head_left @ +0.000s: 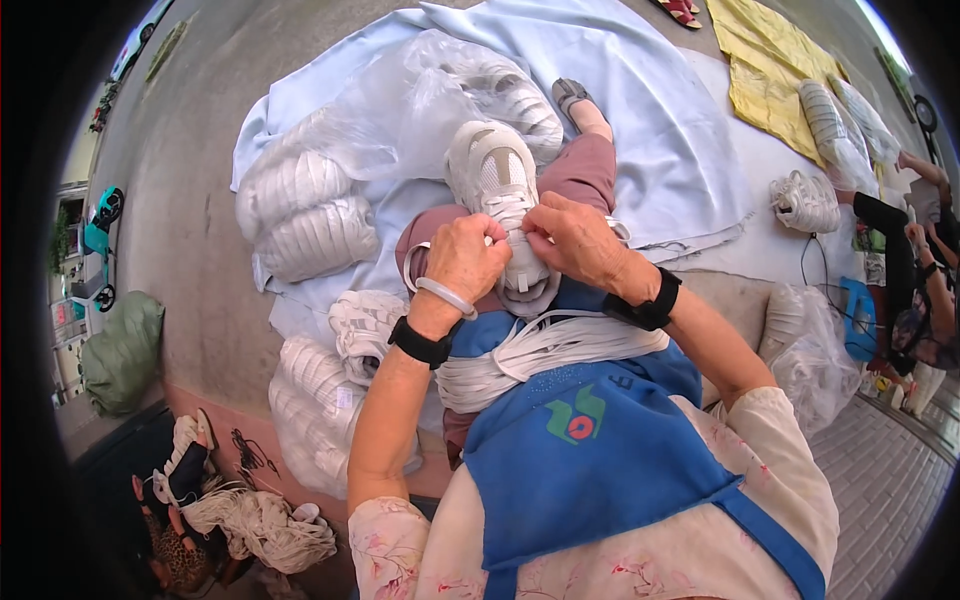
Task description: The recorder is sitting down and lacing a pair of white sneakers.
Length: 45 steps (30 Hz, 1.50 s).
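A white sneaker (488, 160) rests on my lap between my knees, its toe pointing away from me and its heel toward me. My left hand (463, 262) is closed in a pinch on the left side of the laces, and a loop of white shoelace (411, 262) hangs out beside it. Over the shoe's right side my right hand (583, 240) also pinches the lace, fingertips close to the eyelets. The exact grip points are partly hidden by my fingers. Across the blue apron (590, 430) lies a thick bundle of white shoelaces (560, 345).
Plastic-wrapped white shoes (310, 215) lie on a pale blue cloth (660, 130). More bagged shoes (318, 410) sit at my left, with another bag (815, 350) at right. Loose laces (265, 525) are heaped lower left. Other people sit at both sides; a yellow sheet (765, 70) lies far right.
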### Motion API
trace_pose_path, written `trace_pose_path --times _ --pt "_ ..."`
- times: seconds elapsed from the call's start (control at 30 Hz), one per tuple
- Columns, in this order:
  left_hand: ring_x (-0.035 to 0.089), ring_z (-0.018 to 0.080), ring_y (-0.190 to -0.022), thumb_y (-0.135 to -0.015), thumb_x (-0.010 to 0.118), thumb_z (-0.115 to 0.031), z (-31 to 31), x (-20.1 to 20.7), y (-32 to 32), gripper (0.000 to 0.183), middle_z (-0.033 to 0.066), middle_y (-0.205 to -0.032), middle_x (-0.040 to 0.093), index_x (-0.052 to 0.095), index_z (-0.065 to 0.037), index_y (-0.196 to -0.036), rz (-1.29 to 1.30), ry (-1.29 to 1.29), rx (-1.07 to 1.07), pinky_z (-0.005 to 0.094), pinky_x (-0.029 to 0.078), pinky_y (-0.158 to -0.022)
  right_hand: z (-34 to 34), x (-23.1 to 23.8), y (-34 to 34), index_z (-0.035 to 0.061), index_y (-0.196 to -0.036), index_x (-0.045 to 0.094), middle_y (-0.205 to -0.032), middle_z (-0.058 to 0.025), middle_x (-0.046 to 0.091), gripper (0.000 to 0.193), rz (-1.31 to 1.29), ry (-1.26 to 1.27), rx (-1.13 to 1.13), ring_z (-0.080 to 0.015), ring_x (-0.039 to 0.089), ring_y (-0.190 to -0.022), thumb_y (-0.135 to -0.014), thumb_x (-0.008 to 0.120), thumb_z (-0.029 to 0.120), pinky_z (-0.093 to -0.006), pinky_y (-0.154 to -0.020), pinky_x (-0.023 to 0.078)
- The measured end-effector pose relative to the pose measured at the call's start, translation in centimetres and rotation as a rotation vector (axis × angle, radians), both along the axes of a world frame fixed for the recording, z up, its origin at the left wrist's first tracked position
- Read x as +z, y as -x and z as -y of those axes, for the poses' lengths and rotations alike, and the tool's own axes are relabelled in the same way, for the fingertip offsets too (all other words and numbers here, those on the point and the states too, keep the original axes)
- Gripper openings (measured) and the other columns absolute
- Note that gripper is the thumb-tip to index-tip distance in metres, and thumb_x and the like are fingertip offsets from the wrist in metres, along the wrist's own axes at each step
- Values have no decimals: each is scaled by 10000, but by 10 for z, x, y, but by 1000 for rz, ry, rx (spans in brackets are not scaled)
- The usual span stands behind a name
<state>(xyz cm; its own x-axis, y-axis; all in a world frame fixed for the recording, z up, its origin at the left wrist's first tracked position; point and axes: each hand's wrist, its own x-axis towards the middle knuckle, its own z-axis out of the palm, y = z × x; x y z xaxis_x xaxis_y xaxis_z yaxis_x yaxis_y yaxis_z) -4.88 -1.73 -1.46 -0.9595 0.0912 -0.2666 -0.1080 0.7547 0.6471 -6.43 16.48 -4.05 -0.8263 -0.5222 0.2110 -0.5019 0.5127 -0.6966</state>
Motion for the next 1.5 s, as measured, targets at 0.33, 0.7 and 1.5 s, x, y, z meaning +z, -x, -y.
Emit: trace_pose_path --times 0.33,0.7,1.5 --pt "615 392 -719 -704 592 -139 0 6 4 123 220 -730 628 635 -41 -763 -102 28 -75 460 487 -677 -7 -7 13 14 -821 591 -715 -88 522 74 277 173 98 -204 530 -621 -754 610 39 -307 -567 427" --pt "607 373 -685 -698 592 -98 1 -3 10 90 196 -707 626 609 -19 -739 -159 33 -178 428 480 -628 -3 -3 31 9 -789 596 -730 -121 578 122 325 164 232 -271 574 -651 -727 615 113 -354 -582 462" --pt "614 284 -635 -763 575 -51 13 1 17 56 122 -740 546 525 -24 -765 -574 237 -601 351 505 -542 4 -5 26 19 -834 530 -818 -113 522 141 -138 -127 230 -286 573 -662 -723 608 58 -359 -573 481"
